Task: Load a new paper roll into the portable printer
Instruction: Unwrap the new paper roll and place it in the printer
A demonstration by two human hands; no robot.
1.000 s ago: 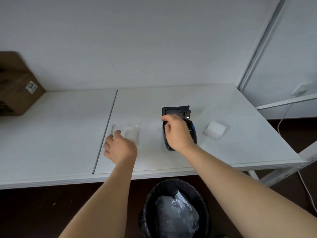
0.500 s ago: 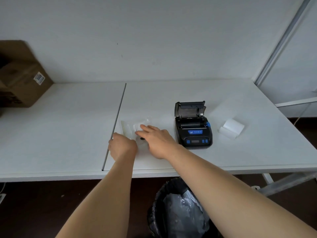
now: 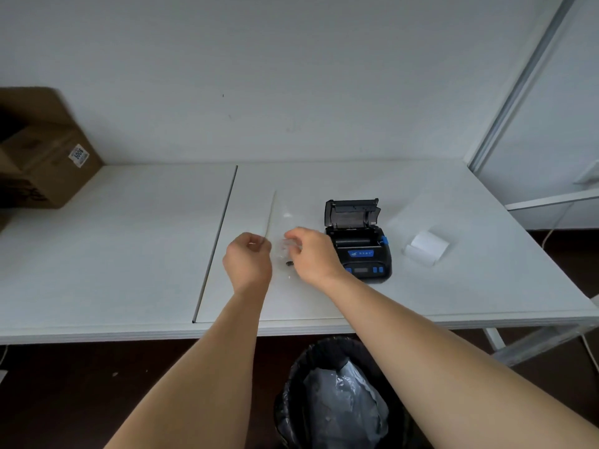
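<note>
Both hands work a clear plastic wrapper [image 3: 285, 247] just left of the portable printer [image 3: 358, 246], whose lid stands open. The left hand [image 3: 248, 259] pinches a thin strip of it that rises away; the right hand [image 3: 312, 254] curls on the other side. The film is nearly invisible, its contents unclear. A white paper roll [image 3: 426, 247] lies right of the printer on the table [image 3: 129, 238].

Printer [image 3: 358, 244] (lid up) beside hands

Both hands [image 3: 248, 259] [image 3: 312, 254] on clear wrapper [image 3: 285, 246] beside open printer [image 3: 358, 243].
</note>
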